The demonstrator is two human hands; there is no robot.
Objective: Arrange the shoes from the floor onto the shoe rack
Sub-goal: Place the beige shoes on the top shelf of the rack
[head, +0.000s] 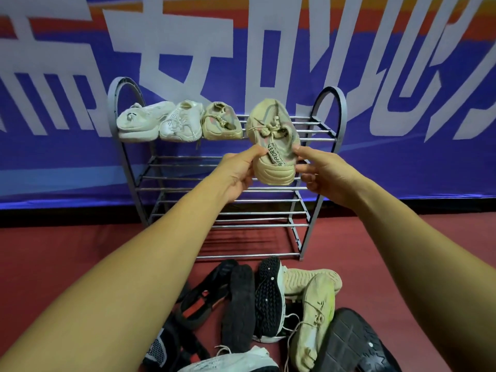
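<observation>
Beige sneaker (272,140) up in the air, heel toward the camera, toe pointing up and away, right in front of the bare right end of the top shelf. Whether it touches the bars, I cannot tell. Left hand (239,173) grips the heel from the left, fingers curled under the sole; right hand (324,175) pinches the other side, thumb on the collar.

The shoe rack (342,111) is grey metal with arched ends and tiers of thin bars. Three shoes sit side by side on the left of the top shelf: a white shoe (139,122), a white sneaker (182,122), and a second beige sneaker (221,122) nearest the held one.

Down in front of the rack, on the dark red floor (67,251), a jumbled pile: black shoes (239,304) lying sole-up, a tan pair (316,312) to their right. Behind it all, a blue banner (402,157) with big white characters covers the wall.
</observation>
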